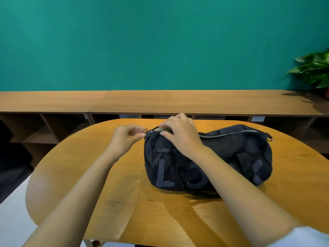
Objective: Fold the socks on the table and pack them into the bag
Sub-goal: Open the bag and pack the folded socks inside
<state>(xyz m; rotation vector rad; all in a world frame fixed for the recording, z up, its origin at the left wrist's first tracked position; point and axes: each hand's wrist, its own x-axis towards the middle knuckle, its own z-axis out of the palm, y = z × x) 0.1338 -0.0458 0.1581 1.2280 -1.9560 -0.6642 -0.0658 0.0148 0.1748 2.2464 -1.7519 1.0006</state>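
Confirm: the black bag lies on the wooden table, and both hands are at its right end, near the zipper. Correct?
No. In the head view the left hand and right hand are at the left end of the black bag, near the zipper. It lies on the wooden table.

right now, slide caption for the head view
Left hand pinches zipper pull; right hand tucks pale sock into black bag on table

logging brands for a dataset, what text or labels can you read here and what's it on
"LO": big grey letters on the front of the black bag; the right forearm hides the next letters, and the last one shows only in part, unreadable.
No other text in view.
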